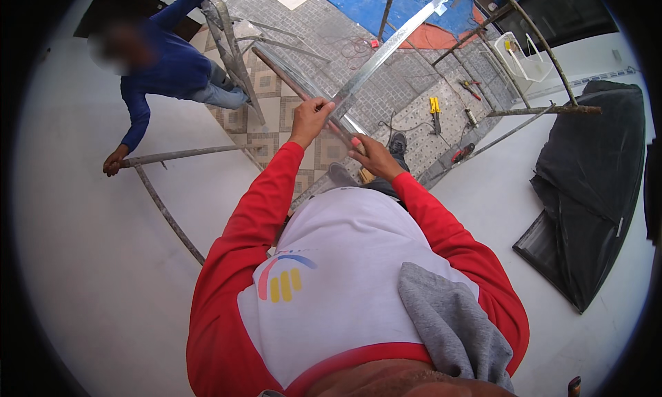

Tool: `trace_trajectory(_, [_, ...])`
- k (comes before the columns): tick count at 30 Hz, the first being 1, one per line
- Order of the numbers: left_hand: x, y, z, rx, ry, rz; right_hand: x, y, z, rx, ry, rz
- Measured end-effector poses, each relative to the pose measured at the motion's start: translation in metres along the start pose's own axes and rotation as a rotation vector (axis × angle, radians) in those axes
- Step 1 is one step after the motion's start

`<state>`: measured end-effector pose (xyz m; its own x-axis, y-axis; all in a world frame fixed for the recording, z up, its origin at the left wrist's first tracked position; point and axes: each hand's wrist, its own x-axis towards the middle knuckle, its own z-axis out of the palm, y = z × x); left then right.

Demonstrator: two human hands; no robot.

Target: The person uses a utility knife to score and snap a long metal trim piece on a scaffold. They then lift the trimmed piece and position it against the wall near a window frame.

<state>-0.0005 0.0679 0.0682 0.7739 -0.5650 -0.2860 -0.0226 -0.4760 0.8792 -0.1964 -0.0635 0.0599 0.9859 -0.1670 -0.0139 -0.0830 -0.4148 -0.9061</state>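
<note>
My left hand grips a long reddish-brown rail with a metal face, right where a long silvery metal channel meets it at an angle. My right hand is closed round the rail's near end, lower and farther right, with a small pink spot showing at the fingers; what that is I cannot make out. Beyond my right hand, on the speckled tiles, lie a yellow-and-black tool, red-handled pliers and a thin cable.
At left a co-worker in blue holds scaffold tubing near a leaning metal frame. Scaffold bars and a white plastic chair stand at right, near black sheeting. A blue tarp lies at the back.
</note>
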Motion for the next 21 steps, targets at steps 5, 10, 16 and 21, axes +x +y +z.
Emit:
trace_trajectory(5, [0.001, -0.004, 0.003, -0.005, 0.02, -0.005, -0.003, -0.005, -0.003, 0.026, 0.027, 0.004])
trace_trajectory(10, [0.001, -0.003, 0.005, -0.017, 0.024, 0.004, -0.006, -0.002, -0.007, -0.146, 0.02, -0.205])
trace_trajectory(16, [-0.003, 0.004, 0.005, 0.009, -0.012, -0.005, -0.007, 0.005, -0.005, -0.257, 0.065, -0.268])
trace_trajectory(21, [-0.01, 0.008, 0.007, -0.092, -0.033, -0.06, -0.004, 0.015, 0.001, -0.093, 0.019, 0.035])
